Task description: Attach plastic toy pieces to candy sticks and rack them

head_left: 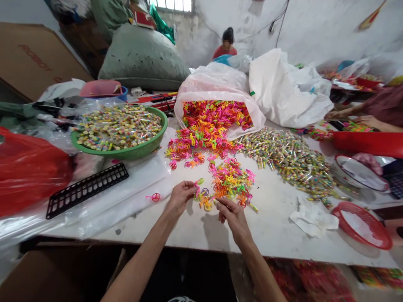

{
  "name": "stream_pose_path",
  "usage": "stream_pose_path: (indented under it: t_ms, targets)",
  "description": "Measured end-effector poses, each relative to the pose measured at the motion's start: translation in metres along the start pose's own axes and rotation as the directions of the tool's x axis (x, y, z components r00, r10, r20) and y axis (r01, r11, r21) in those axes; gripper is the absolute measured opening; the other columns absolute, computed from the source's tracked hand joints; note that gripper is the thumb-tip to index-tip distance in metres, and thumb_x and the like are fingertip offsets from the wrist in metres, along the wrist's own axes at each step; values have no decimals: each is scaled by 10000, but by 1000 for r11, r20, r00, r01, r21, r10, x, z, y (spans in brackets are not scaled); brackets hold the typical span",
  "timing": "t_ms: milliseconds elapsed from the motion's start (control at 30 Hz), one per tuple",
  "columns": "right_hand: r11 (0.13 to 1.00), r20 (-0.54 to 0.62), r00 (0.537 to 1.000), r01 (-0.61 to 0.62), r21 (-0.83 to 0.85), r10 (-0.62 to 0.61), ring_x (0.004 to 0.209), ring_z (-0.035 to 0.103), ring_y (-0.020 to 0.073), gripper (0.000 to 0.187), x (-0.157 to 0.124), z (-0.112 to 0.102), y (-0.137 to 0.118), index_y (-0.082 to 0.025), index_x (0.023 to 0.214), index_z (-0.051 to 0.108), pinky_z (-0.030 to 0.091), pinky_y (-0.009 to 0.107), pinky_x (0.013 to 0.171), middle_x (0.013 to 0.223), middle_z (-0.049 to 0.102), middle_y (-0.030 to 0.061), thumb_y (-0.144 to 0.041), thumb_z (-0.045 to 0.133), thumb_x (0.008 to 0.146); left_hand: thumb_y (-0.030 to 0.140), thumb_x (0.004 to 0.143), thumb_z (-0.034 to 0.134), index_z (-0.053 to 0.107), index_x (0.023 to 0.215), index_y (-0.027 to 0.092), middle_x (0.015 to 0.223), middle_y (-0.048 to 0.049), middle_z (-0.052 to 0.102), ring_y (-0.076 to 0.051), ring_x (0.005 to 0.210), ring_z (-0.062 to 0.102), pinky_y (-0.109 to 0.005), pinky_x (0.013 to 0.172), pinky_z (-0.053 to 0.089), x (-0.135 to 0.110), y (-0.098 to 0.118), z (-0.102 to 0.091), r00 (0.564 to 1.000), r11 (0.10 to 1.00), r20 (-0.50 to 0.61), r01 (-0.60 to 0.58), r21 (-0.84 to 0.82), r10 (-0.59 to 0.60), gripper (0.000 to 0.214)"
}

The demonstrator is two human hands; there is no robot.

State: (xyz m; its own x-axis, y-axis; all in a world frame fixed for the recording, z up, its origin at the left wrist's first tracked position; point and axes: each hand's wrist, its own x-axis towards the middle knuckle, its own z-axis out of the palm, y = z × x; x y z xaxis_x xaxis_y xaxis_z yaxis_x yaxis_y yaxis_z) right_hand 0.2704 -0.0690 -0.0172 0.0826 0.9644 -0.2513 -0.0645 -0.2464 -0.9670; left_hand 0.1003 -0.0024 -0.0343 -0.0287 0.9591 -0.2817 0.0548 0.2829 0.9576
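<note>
My left hand (181, 197) pinches a small pink and green plastic piece (198, 184) between thumb and fingers, just above the table. To its right, my right hand (233, 216) is closed in a pinch on a small printed tube (215, 201), partly covered by the fingers. Right beyond both hands lies a loose pile of bright plastic toy pieces (231, 180) in pink, orange, yellow and green. One more small printed tube (253, 207) lies by the near right side of that pile. Left of my left hand rests a single pink plastic piece (155, 197).
A white sack (214, 82) spills plastic pieces behind the pile. Small wrapped tubes (289, 159) are heaped at right, and more fill a green basin (126, 153) at left. A black rack (88, 188), red basket (362, 226) and co-worker's hands (368, 121) are around.
</note>
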Motion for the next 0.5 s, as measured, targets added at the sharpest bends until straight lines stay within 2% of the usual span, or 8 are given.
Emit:
stream_pose_path:
  t_ms: [67, 133, 167, 500]
  targets:
    - [997, 6, 1000, 1, 78, -2, 439, 442, 87, 250, 1, 4, -3, -150, 836, 628, 347, 221, 428, 534, 527, -28, -350, 642, 685, 241, 548, 701, 534, 786, 153, 708, -14, 619, -112, 625, 580, -238, 597, 459, -22, 3, 6, 993, 965, 101, 83, -249, -59, 304]
    - [992, 38, 999, 1, 130, -6, 440, 443, 78, 234, 1, 6, -5, -143, 795, 629, 342, 217, 424, 573, 550, -14, -338, 656, 670, 171, 505, 729, 534, 769, 151, 674, 9, 609, -90, 587, 565, -215, 574, 453, -38, 7, 11, 974, 866, 193, 193, -461, -114, 329]
    - [989, 56, 998, -6, 149, -3, 438, 439, 74, 227, 1, 7, -6, -139, 784, 633, 340, 215, 424, 580, 555, -10, -335, 656, 671, 147, 495, 734, 534, 753, 148, 653, 15, 604, -86, 572, 559, -210, 562, 451, -43, 8, 14, 967, 824, 215, 230, -517, -135, 326]
    - [952, 137, 989, -99, 288, 62, 448, 448, 70, 167, -3, 1, -9, -148, 760, 657, 335, 205, 430, 593, 581, 0, -290, 665, 672, 120, 500, 738, 529, 706, 143, 605, 27, 596, -78, 548, 546, -198, 531, 447, -52, 9, 22, 973, 797, 161, 227, -559, -165, 294]
